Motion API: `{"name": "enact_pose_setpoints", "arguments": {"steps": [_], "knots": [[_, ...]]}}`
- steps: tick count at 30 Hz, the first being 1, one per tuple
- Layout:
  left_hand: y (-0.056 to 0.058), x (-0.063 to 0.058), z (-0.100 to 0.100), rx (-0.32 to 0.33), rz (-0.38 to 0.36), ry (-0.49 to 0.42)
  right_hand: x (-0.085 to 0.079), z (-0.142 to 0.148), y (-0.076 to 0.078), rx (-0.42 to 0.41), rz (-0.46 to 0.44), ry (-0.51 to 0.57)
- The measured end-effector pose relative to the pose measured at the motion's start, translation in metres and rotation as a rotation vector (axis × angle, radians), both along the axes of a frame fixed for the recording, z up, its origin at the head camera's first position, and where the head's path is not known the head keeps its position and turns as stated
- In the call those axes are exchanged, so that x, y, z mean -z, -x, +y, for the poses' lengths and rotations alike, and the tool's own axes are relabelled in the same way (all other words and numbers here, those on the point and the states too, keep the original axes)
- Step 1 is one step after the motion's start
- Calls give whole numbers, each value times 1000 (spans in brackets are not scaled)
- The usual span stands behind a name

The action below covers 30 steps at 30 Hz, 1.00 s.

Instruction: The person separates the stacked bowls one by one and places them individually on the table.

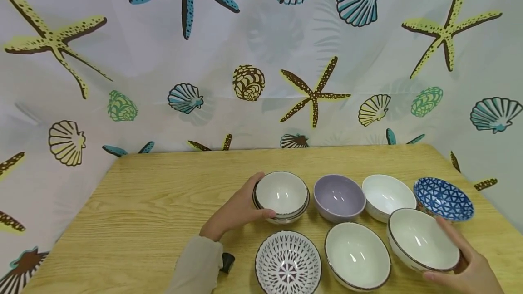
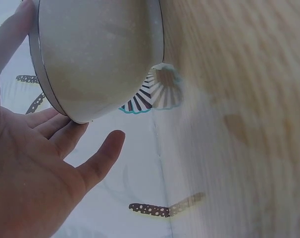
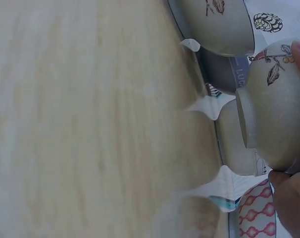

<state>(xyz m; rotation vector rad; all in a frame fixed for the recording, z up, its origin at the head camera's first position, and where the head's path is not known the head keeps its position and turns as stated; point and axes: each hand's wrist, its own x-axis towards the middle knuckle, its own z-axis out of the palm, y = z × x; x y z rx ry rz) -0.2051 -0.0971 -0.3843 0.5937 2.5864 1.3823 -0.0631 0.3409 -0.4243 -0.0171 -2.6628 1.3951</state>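
My left hand [image 1: 239, 208] grips a pair of nested white bowls [image 1: 282, 192] with dark rims at the middle of the table. In the left wrist view, its thumb and fingers lie along the rim of a pale bowl [image 2: 95, 54]. At the right, a cream bowl [image 1: 422, 237] with a brown rim tilts in my right hand [image 1: 470, 262], held by its right side. The right wrist view shows leaf and berry drawings on the outside of this cream bowl [image 3: 278, 109], with its foot facing the table.
Close by stand a lilac bowl [image 1: 339, 196], a plain white bowl [image 1: 386, 194], a blue patterned bowl [image 1: 443, 198], another cream bowl [image 1: 357, 255] and a brown-and-white patterned bowl [image 1: 288, 262]. Behind the wooden table [image 1: 163, 194] hangs a cloth [image 1: 229, 44] printed with shells and starfish.
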Motion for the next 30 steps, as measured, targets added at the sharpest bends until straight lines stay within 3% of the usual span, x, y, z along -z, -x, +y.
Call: {"name": "enact_pose_setpoints", "arguments": {"steps": [3, 9, 12, 24, 30], "knots": [[0, 0, 0, 0, -3, 0, 4, 2, -1, 12, -42, 1], [-1, 1, 0, 3, 4, 8, 3, 2, -1, 51, -235, 16], [0, 2, 1, 10, 5, 10, 0, 1, -2, 61, -286, 32], [1, -1, 1, 3, 4, 29, 11, 9, 0, 79, -333, -8], [0, 0, 0, 6, 8, 22, 18, 15, 1, 66, -316, 3]]}}
